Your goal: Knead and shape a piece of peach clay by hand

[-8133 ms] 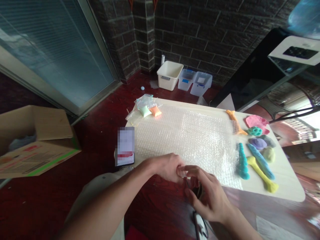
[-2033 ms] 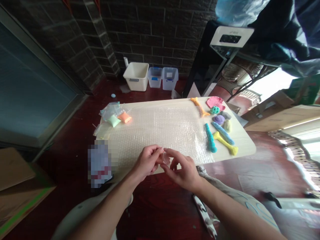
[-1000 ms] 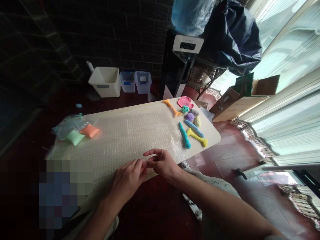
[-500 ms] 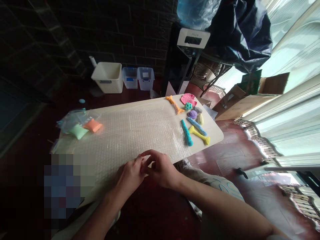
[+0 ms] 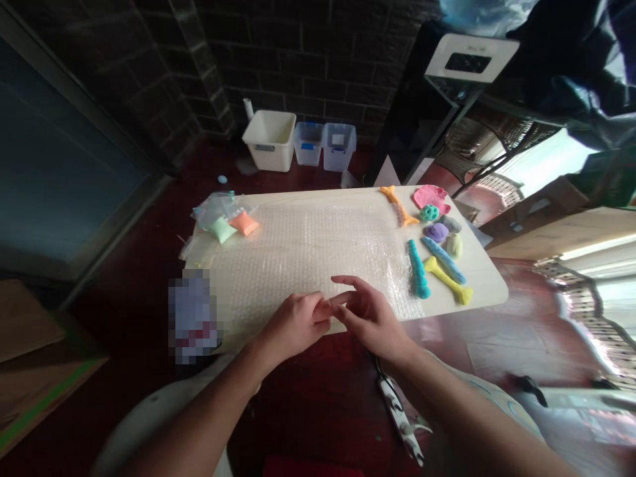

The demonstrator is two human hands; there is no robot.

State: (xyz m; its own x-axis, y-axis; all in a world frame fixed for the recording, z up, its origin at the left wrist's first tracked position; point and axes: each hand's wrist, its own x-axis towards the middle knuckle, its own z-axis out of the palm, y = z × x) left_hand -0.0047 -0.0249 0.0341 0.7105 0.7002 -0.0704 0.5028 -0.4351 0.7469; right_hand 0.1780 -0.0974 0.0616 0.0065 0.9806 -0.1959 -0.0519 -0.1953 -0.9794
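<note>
Over the near edge of the table my left hand (image 5: 301,321) is closed, its fingers curled in and the fingertips meeting those of my right hand. My right hand (image 5: 368,315) pinches with thumb and a finger at that spot, while its index finger stretches out above. Anything between the fingertips is too small or hidden to make out. Beneath both hands, bubble wrap (image 5: 308,245) covers much of the table. Right of them lie modelling-clay shapes: a teal twisted roll (image 5: 418,268), a yellow bone shape (image 5: 448,281), a blue roll (image 5: 444,260) and an orange bone shape (image 5: 399,205).
A pink flat clay piece (image 5: 431,197), teal holed ball (image 5: 429,212) and purple lump (image 5: 436,232) sit at the table's right end. Green (image 5: 222,229) and orange packets (image 5: 244,223) lie at the left. Beyond stand bins (image 5: 271,142); a power strip (image 5: 401,421) is below.
The view has swung left, shifting the table rightward in the picture. My hands stay together at the fingertips; my left fingers look more curled, and my right index finger is straighter.
</note>
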